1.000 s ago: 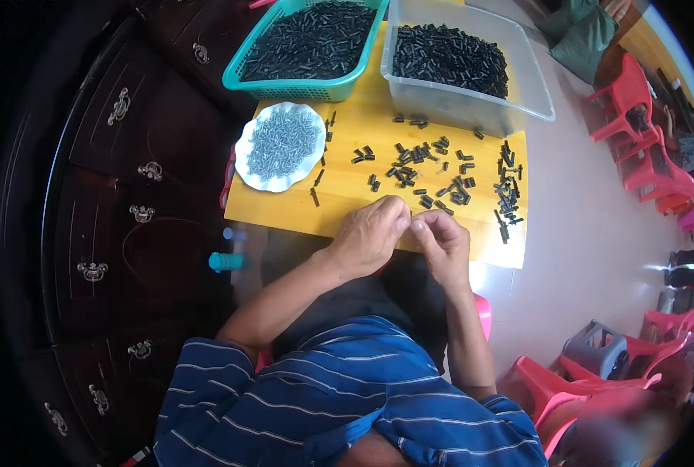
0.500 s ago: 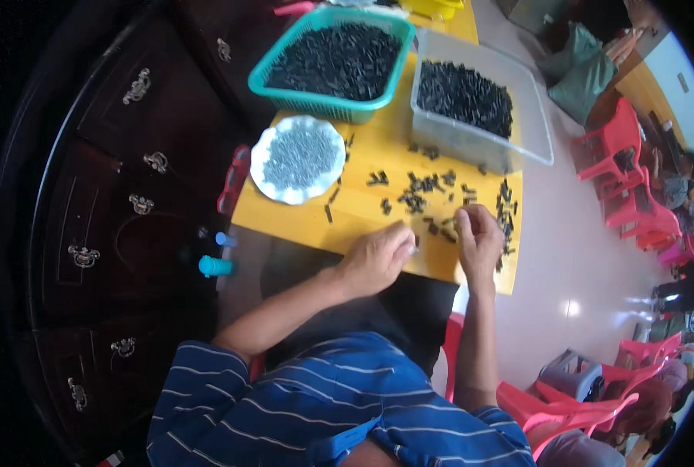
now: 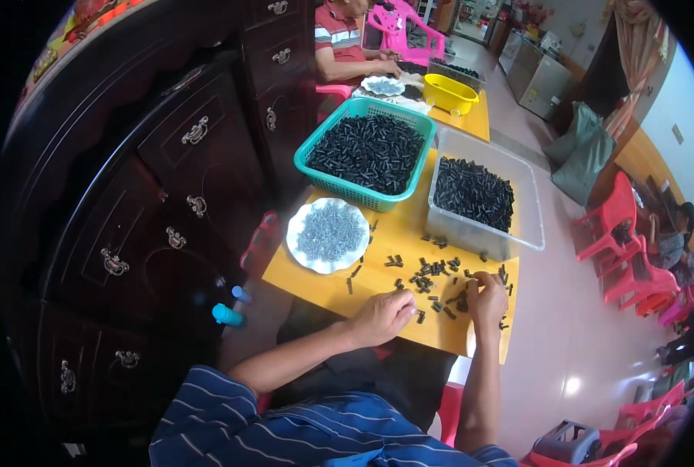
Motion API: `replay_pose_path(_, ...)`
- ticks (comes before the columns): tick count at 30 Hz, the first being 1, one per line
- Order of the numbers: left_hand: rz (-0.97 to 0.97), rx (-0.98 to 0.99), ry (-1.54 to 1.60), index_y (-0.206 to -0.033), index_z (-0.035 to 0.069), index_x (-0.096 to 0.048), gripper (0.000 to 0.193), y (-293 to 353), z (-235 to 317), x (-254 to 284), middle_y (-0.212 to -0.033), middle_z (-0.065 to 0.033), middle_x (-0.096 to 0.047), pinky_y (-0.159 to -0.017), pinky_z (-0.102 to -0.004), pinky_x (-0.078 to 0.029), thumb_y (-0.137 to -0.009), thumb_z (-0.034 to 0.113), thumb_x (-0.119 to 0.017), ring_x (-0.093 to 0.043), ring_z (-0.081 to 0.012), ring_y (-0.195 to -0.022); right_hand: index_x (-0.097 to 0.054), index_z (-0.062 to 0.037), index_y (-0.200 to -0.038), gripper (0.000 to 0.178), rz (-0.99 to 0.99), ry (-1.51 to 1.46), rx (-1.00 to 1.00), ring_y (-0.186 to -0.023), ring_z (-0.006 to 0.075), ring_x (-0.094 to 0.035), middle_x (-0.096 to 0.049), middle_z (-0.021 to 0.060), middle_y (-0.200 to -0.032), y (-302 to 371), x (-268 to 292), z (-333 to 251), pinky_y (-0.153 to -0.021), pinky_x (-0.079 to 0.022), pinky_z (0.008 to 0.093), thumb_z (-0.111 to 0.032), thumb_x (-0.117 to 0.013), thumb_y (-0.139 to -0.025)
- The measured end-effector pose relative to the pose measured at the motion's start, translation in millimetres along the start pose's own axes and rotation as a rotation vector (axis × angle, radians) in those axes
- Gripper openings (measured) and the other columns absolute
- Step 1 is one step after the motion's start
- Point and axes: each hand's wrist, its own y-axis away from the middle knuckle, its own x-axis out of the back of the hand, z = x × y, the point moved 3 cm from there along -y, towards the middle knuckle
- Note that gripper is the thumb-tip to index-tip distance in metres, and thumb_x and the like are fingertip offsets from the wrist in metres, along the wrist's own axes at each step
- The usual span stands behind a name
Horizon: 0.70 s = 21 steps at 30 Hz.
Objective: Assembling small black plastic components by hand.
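Over the near edge of the yellow table (image 3: pixel 300 276), my left hand (image 3: pixel 382 317) is closed, with thumb and fingers pressed together; what it holds is too small to make out. My right hand (image 3: pixel 487 303) pinches at the right side of the table, its fingertips beside the scattered small black pieces (image 3: pixel 432 271). Whether a piece sits in that pinch, I cannot tell. A scalloped white plate (image 3: pixel 298 253) full of small silvery metal bits (image 3: pixel 330 232) stands left of the black pieces.
Behind the plate stands a teal basket (image 3: pixel 339 187) heaped with black pieces. Right of it, a clear plastic bin (image 3: pixel 471 229) holds more. Dark wooden drawers (image 3: pixel 183 171) line the left side. A co-worker (image 3: pixel 347 47) sits at a farther table with a yellow tub (image 3: pixel 449 95).
The view has tilted up, bringing the co-worker and farther table into sight. My right hand's fingers have closed in toward the black pieces; my left hand stays closed near the table's edge.
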Motion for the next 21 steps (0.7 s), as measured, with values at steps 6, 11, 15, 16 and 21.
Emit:
replay_pose_path(6,0.011,-0.015,-0.007,-0.098,0.002,-0.055,0.013,-22,21,5,-0.087,-0.0183,-0.064,-0.071,-0.0449,-0.051,-0.100,0.015,-0.058,-0.065,-0.0400,-0.082,-0.071,0.0005,-0.095,0.010,-0.193,-0.756,-0.164,-0.068,0.0093,-0.061,-0.067,0.0041,-0.083,21,18,-40,-0.063,-0.050,0.0265,-0.009,-0.068,-0.096)
replay_pose_path(11,0.116,-0.062,-0.118,-0.098,0.002,-0.055,0.013,-28,25,8,-0.088,-0.0177,-0.064,-0.070,-0.0460,-0.052,-0.100,0.015,-0.058,-0.066,-0.0403,-0.081,-0.065,-0.0056,-0.100,0.022,-0.690,-1.447,-0.286,-0.070,0.0064,-0.055,-0.064,-0.0012,-0.082,48,2,-76,-0.064,-0.044,0.0212,-0.026,-0.059,-0.106)
replay_pose_path(15,0.084,-0.024,-0.199,-0.099,0.003,-0.056,0.012,-23,30,10,-0.091,-0.0173,-0.064,-0.071,-0.0472,-0.052,-0.100,0.015,-0.059,-0.066,-0.0407,-0.083,-0.065,-0.0070,-0.100,0.020,-0.744,-1.539,-0.366,-0.070,0.0061,-0.056,-0.066,-0.0006,-0.083,55,-4,-76,-0.064,-0.044,0.0213,-0.026,-0.061,-0.105)
replay_pose_path(16,0.064,-0.035,-0.238,-0.099,0.003,-0.056,0.012,-22,31,9,-0.092,-0.0170,-0.064,-0.071,-0.0478,-0.052,-0.099,0.015,-0.059,-0.066,-0.0409,-0.084,-0.066,-0.0075,-0.099,0.019,-0.759,-1.553,-0.406,-0.069,0.0061,-0.056,-0.066,-0.0008,-0.083,57,-6,-75,-0.064,-0.044,0.0215,-0.025,-0.062,-0.105)
replay_pose_path(21,0.040,-0.075,-0.277,-0.100,0.004,-0.055,0.011,-23,31,4,-0.094,-0.0165,-0.064,-0.072,-0.0494,-0.051,-0.099,0.014,-0.058,-0.066,-0.0411,-0.085,-0.068,-0.0086,-0.094,0.016,-0.746,-1.641,-0.505,-0.068,0.0056,-0.057,-0.067,-0.0014,-0.081,61,-11,-69,-0.062,-0.044,0.0210,-0.022,-0.065,-0.102)
